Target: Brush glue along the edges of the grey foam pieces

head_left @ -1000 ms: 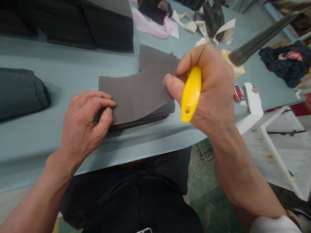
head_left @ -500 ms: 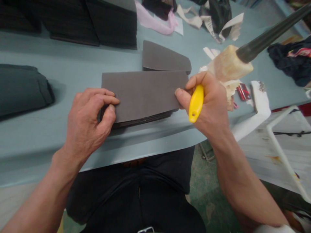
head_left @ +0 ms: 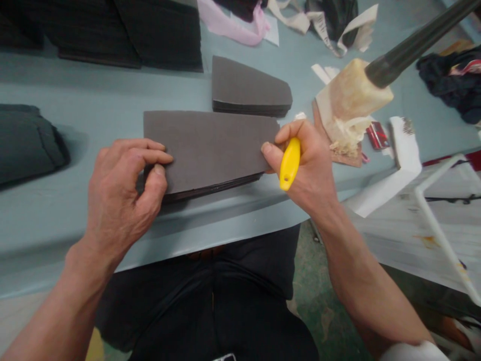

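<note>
A stack of dark grey cut sheets point(head_left: 210, 145) lies near the front edge of the pale blue table point(head_left: 93, 115). My left hand point(head_left: 120, 195) pinches the stack's left end, thumb under and fingers on top. My right hand point(head_left: 304, 165) is closed round a yellow tool handle point(head_left: 289, 163), and its thumb and forefinger press the right end of the top sheet. The tool's working end is hidden inside the fist.
A smaller stack of grey pieces point(head_left: 250, 90) lies just behind. A cream block on a dark rod point(head_left: 353, 95) stands to the right. Tall dark stacks point(head_left: 112, 30) line the back, a dark bundle point(head_left: 30, 140) sits at left. Scraps and a white stand point(head_left: 398, 155) are on the right.
My right hand has come down from a raised position and laid the curved top sheet flat on the stack. The left hand has kept its pinch on the left end.
</note>
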The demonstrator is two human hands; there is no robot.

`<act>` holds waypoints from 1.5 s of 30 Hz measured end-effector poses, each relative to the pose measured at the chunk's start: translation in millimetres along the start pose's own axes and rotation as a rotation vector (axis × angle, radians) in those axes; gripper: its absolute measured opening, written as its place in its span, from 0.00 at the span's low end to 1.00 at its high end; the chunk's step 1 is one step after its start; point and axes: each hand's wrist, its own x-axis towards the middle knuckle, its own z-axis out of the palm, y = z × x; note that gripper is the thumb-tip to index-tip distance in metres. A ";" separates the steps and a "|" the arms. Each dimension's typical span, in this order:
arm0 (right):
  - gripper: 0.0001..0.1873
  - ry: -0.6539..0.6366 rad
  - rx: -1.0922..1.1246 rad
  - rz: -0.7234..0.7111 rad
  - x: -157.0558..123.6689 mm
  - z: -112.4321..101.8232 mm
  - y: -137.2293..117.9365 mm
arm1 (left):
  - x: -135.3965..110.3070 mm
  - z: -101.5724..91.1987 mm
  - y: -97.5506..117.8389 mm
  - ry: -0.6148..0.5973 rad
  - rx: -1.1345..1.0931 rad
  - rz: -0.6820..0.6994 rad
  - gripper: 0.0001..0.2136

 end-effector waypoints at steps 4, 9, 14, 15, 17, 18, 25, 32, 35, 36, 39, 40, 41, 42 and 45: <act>0.14 0.007 0.037 0.059 -2.7 2.1 0.4 | 0.8 -0.5 1.1 -0.003 -0.004 -0.015 0.10; 0.13 -0.023 0.072 0.126 -5.5 1.8 -7.1 | 1.1 -1.6 1.7 -0.003 -0.006 -0.036 0.11; 0.11 -0.060 0.080 0.142 -7.9 0.1 -11.6 | 1.8 -1.6 2.9 -0.017 -0.009 -0.059 0.12; 0.11 -0.069 0.080 0.144 -8.1 -0.4 -12.2 | 1.9 -1.5 3.4 -0.019 -0.007 -0.068 0.11; 0.11 -0.085 0.085 0.150 -8.0 -1.6 -12.9 | 1.8 -1.6 4.4 -0.016 -0.007 -0.079 0.11; 0.12 -0.090 0.092 0.154 -7.8 -2.1 -13.1 | 1.6 -1.8 4.8 -0.016 -0.008 -0.081 0.11; 0.11 -0.089 0.131 0.154 -7.9 -1.6 -12.8 | -0.4 -2.8 5.4 -0.024 -0.005 -0.091 0.11; 0.10 0.069 -0.027 0.021 -8.5 4.4 -22.9 | 2.2 -4.9 7.5 -0.009 -0.011 -0.096 0.10; 0.10 0.093 -0.076 -0.068 -8.1 7.9 -25.0 | 4.6 -9.0 8.1 -0.017 0.043 -0.061 0.10; 0.10 0.107 -0.094 -0.092 -7.9 8.9 -25.0 | 5.8 -11.2 8.4 -0.023 0.067 -0.040 0.10; 0.10 0.141 -0.131 -0.130 -7.8 11.0 -24.0 | 10.8 -20.3 11.8 -0.036 0.135 0.015 0.11; 0.10 0.144 -0.133 -0.134 -8.0 11.2 -23.7 | 13.0 -23.6 14.2 -0.050 0.157 0.031 0.10; 0.09 0.142 -0.135 -0.137 -8.1 11.3 -23.4 | 15.7 -26.6 17.3 -0.069 0.173 0.048 0.10; 0.09 0.138 -0.140 -0.144 -8.3 11.1 -23.0 | 18.7 -28.8 20.9 -0.092 0.180 0.059 0.09; 0.09 0.141 -0.185 -0.191 -8.9 10.5 -21.5 | 30.5 -29.4 33.9 -0.175 0.123 0.070 0.08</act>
